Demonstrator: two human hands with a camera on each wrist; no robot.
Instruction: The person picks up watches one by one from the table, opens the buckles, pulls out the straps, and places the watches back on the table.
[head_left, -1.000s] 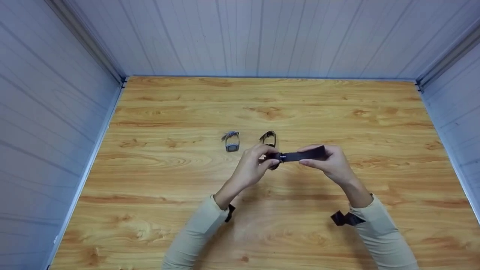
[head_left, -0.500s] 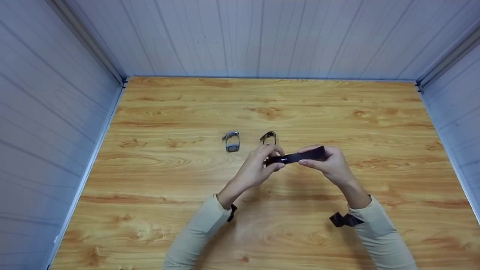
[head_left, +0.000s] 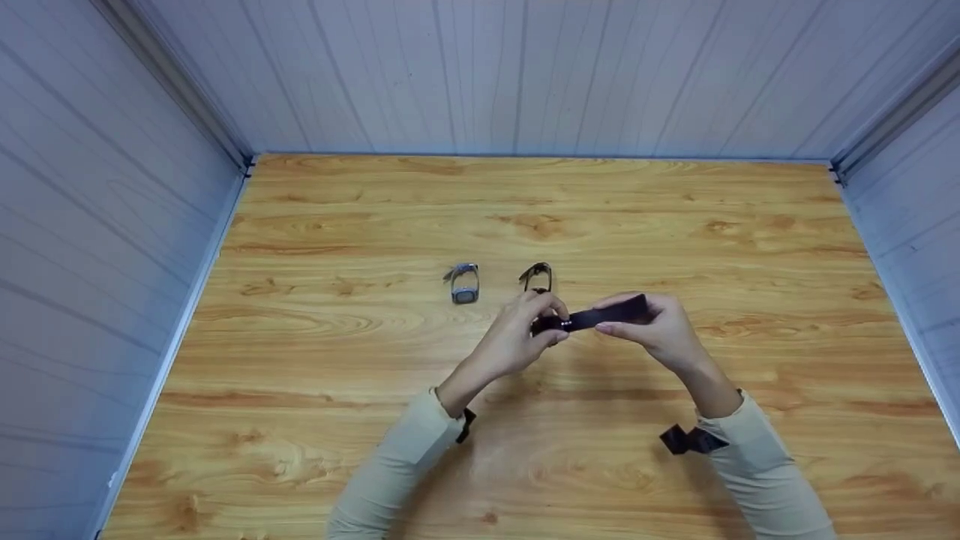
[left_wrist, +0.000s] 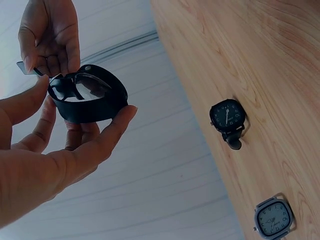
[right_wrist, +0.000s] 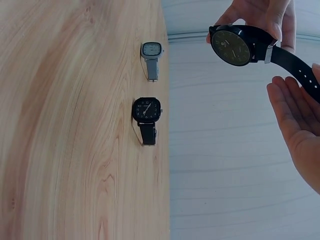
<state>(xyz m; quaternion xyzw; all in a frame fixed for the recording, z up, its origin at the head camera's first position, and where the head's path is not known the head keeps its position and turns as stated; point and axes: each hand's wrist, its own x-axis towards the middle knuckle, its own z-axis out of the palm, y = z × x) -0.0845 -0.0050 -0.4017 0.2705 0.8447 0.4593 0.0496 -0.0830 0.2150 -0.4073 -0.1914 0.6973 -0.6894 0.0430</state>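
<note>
Both hands hold one black wristwatch [head_left: 609, 313] above the table. Its round dark dial [right_wrist: 231, 48] faces the right wrist camera, and the band is looped through a silvery buckle [right_wrist: 268, 54]. My left hand [head_left: 514, 335] grips the looped watch, thumb and fingers on opposite sides of the band, as the left wrist view [left_wrist: 90, 110] shows. The strap's long free end, with its row of holes, is pinched between thumb and fingers of my right hand [head_left: 658, 327]. Part of the watch is hidden behind the left fingers in the head view.
On the wooden table [head_left: 360, 225] lie two other watches: a grey one [head_left: 465, 295] with a pale squarish dial, and a black one [right_wrist: 146, 109] with a dark squarish dial, just beyond my left hand. Pale panels [head_left: 480, 75] wall the table at the back and sides.
My left hand has shifted slightly right along the held watch, and the strap now tilts a little more. The right hand has barely moved; the two watches on the table stay put.
</note>
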